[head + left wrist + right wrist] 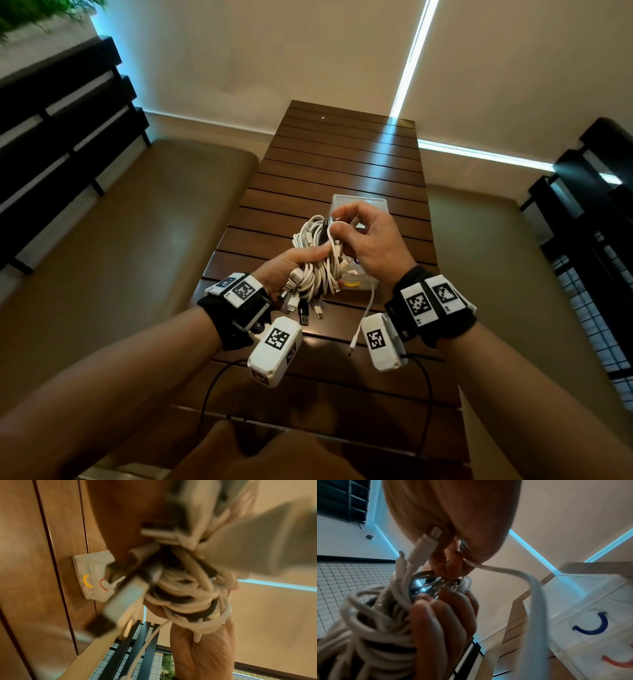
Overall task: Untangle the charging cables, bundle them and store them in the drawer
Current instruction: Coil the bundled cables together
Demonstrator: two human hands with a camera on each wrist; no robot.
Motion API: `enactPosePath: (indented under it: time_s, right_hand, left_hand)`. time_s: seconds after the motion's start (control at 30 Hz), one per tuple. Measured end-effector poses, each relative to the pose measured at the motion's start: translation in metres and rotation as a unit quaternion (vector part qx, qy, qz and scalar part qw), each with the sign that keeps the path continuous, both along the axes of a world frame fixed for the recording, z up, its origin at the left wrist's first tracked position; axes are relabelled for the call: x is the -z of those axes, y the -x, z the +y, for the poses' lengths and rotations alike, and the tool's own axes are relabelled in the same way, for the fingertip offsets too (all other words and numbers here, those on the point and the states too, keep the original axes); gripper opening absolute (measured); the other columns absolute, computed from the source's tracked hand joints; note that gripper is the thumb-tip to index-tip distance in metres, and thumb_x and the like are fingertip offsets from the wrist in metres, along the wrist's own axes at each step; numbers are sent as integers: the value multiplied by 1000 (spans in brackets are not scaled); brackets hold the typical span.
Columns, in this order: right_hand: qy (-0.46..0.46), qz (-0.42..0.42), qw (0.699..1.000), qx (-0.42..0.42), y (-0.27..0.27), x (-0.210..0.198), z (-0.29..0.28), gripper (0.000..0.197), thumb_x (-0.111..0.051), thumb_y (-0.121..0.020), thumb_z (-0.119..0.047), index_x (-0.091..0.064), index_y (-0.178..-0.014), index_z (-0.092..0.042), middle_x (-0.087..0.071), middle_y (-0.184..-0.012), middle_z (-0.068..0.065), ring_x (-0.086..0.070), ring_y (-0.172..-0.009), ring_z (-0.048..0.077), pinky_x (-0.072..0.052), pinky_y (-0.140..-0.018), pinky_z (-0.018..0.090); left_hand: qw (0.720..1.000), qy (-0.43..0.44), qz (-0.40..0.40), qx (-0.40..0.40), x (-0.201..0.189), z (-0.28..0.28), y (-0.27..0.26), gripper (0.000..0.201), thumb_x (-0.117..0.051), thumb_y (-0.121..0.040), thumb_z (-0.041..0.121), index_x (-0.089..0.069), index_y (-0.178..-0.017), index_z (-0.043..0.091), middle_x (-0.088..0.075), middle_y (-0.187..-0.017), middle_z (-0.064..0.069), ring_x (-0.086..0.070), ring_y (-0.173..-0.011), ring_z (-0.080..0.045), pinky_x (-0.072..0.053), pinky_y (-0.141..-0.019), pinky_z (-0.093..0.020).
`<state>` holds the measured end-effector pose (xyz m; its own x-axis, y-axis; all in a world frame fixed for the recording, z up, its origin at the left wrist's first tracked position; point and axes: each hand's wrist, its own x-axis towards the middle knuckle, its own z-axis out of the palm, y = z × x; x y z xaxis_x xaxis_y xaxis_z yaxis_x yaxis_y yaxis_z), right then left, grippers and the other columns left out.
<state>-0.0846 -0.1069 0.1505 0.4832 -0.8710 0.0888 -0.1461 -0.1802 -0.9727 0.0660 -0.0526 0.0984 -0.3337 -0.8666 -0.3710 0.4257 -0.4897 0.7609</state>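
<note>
A tangled bundle of white charging cables [313,263] is held above the slatted wooden table [342,164]. My left hand [294,265] grips the bundle from below, its fingers wrapped round the coils [436,622]. Several USB plugs [298,305] dangle under it. My right hand [368,236] pinches one white cable [364,315] near the top of the bundle; that cable [534,601] hangs down past the wrist. Behind the hands stands a small translucent drawer box [359,202] with coloured curved handles [590,626]. The left wrist view shows the bundle [188,588] blurred.
Padded benches [154,240] flank the table on both sides. Dark slatted backrests [58,137] rise at the left and right. A beige blind [274,51] covers the wall behind. A black lead [212,387] runs over the table's near end.
</note>
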Motion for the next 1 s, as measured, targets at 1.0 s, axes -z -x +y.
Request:
enactPosePath:
  time_s: [1.0]
  right_hand:
    - [88,21,996,11,16,10,-12,13,-60,-93,-10,-66,-82,-15,-62,-72,-2,-57,-65,5,-49,-65,20]
  left_hand:
    - [981,37,-188,-32,-14,7,1,22,-65,-71,9,-68,-93,4,-69,-75,-12,-66,-60,-20,-54,-58,-28]
